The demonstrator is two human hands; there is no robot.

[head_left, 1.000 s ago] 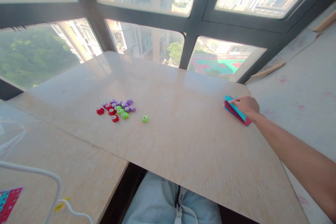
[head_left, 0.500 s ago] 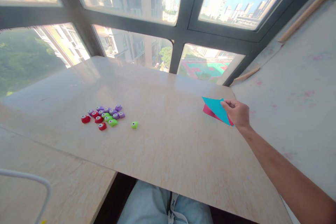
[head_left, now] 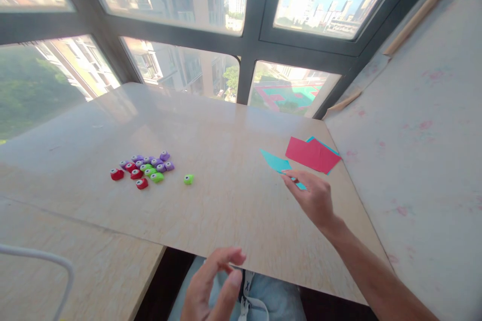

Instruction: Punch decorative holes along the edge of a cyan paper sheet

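My right hand pinches the near edge of a blue paper sheet over the right part of the table. Just beyond it, red paper lies on the table, with blue paper edges showing beneath it. At the bottom centre is my left hand, its thumb and fingers curved and apart with nothing between them. On the left of the table sits a cluster of small red, purple and green pieces with eye-like spots, among them a red piece. One green piece stands apart to the right of the cluster.
The pale table runs up to window frames at the back. A patterned wall borders it on the right. A white curved tube crosses the lower left corner. My legs are below the front edge.
My right hand has moved left and nearer with the blue sheet, and the red paper is now uncovered. My left hand has come into view at the bottom. The view has shifted slightly.
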